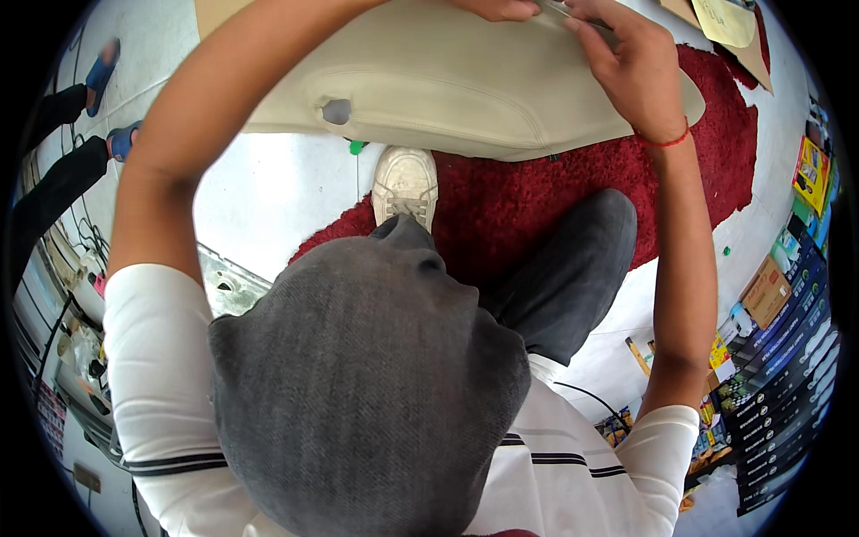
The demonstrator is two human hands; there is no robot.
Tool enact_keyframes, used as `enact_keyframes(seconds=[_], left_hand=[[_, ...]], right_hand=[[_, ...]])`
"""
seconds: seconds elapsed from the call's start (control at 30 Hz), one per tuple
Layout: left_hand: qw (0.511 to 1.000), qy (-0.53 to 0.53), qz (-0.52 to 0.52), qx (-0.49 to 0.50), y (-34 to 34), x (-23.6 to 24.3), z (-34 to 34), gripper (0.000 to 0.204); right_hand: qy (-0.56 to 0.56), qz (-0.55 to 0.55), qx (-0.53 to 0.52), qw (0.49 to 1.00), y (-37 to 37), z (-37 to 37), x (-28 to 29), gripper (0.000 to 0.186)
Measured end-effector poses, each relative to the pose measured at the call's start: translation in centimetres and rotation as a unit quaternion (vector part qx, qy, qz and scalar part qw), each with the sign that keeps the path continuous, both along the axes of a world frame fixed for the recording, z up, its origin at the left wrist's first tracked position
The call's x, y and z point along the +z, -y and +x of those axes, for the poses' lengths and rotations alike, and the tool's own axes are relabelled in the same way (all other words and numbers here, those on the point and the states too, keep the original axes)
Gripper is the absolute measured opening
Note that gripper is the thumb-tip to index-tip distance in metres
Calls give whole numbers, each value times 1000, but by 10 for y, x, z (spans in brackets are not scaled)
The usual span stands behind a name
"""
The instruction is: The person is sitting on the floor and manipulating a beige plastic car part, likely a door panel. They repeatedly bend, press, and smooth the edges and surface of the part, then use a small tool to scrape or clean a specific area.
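Note:
A beige leather-like panel [447,85] with curved stitching lies across the far side of the view. It has a grey opening [336,112] near its left part. At the panel's far edge, my right hand [631,67] pinches the beige material between thumb and fingers. A red string circles that wrist. Close beside it is my left hand [501,7], its fingers curled at the same edge and mostly cut off by the picture's top. A thin greyish strip [557,7] shows between the hands; what it is I cannot make out.
A dark red shaggy rug [501,210] lies under the panel. My white sneaker [404,183] and grey-clad knee [371,376] are in front. At left are another person's legs [67,179] in blue slippers. Boxes [768,291] line the right; cardboard [747,49] lies far right.

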State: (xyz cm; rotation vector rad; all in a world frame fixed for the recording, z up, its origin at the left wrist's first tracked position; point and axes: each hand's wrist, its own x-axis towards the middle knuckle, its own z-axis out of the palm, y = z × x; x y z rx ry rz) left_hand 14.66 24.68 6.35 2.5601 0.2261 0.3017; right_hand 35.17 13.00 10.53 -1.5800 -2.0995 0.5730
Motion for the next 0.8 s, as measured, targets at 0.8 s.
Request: enact_keyframes(seconds=[0.8], left_hand=[[995,72,-72,21,7,-52,14,19]], right_hand=[[23,-75,-48,996,3,16,-4,14]])
